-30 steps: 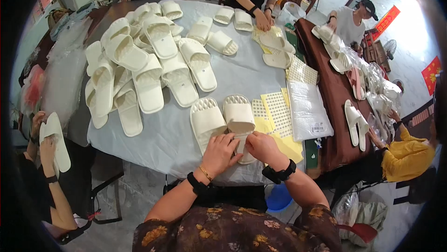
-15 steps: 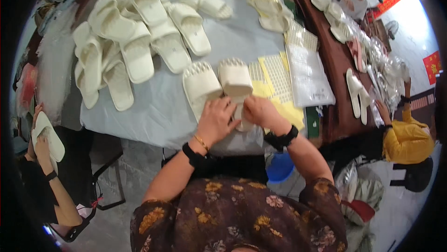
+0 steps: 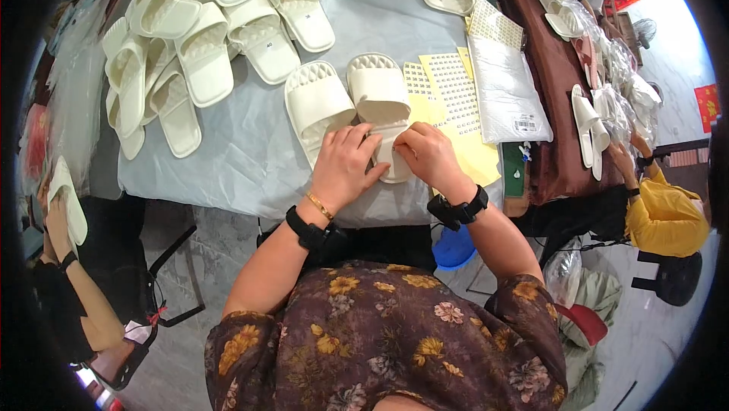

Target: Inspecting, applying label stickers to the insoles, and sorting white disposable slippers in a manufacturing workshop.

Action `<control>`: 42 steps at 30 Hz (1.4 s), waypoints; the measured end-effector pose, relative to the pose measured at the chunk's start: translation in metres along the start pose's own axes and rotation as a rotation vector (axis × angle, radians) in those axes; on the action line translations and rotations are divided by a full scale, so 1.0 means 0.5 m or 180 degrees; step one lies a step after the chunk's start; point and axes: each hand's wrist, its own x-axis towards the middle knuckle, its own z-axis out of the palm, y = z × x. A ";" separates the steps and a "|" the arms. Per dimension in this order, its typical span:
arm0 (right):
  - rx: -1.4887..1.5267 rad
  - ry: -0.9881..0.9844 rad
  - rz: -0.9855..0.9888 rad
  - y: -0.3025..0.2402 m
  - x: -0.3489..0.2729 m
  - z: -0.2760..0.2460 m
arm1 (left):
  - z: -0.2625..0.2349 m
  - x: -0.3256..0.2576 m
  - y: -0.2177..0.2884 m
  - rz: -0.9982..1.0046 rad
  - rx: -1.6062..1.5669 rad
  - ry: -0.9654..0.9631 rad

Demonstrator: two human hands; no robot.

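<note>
Slipper (image 3: 382, 90), left hand (image 3: 342, 168) and right hand (image 3: 433, 156) touching

I receive a bright and rather even light, with soft shadows around the pale slippers (image 3: 379, 96). At the upper right, the marble surface (image 3: 668, 35) is washed nearly to white, and the plastic bags (image 3: 619, 69) give small glints. The left hand (image 3: 345, 164) and right hand (image 3: 433, 156) look fairly clear to me. Toward the black rim, the lens bends straight edges, and details become soft.
</note>
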 end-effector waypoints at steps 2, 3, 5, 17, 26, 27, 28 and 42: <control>-0.0130 -0.0005 -0.0081 0.000 0.002 0.001 | 0.000 0.001 0.000 0.0001 0.0009 0.0017; -0.0244 -0.0118 -0.0078 -0.002 0.005 0.001 | -0.002 0.002 0.001 -0.0016 0.0006 -0.0006; -0.0354 -0.0236 -0.0078 -0.004 0.006 0.004 | -0.004 0.003 0.000 -0.0039 0.0002 -0.0029; 0.0204 -0.0491 0.0316 0.008 0.024 -0.015 | -0.005 0.007 -0.003 0.0032 0.0059 0.0049; -0.0499 -0.0503 0.0088 -0.002 0.051 0.008 | -0.003 0.005 -0.003 -0.0029 -0.0016 -0.0007; -0.0570 -0.0535 0.0070 -0.002 0.052 0.008 | -0.002 0.004 -0.003 -0.0034 -0.0024 -0.0003; -0.0640 -0.0568 0.0053 -0.002 0.052 0.009 | -0.001 0.002 -0.003 -0.0040 -0.0032 0.0000; -0.0121 -0.0202 0.0982 -0.016 0.045 0.022 | -0.005 0.006 -0.001 -0.0043 0.0018 -0.0056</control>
